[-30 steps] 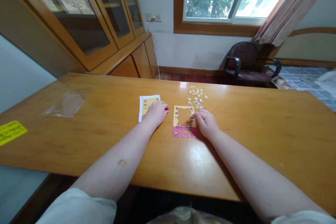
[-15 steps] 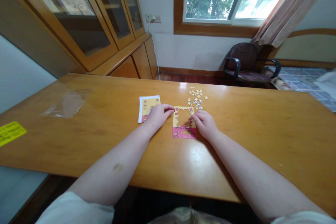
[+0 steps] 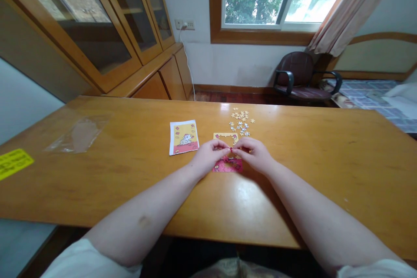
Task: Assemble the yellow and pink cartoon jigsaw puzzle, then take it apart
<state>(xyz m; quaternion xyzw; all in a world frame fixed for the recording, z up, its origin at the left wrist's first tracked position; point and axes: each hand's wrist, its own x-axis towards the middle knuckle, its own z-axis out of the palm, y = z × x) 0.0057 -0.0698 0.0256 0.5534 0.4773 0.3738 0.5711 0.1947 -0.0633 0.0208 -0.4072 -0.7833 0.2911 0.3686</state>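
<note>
While fingers (image 3: 223,153) pinch a pink piece (image 3: 231,150), wood (image 3: 182,191) gleams.

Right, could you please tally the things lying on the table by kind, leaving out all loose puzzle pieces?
Partly built puzzle: 1
Picture sheet: 1
Clear plastic bag: 1
Yellow label: 1
Total: 4

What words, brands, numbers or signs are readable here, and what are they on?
Yellow label at the left of the table: dark lettering, too blurred to quote.
Picture card: drawings, no lettering that I can make out.
Partly built puzzle: none readable; hands cover part of it.
</note>
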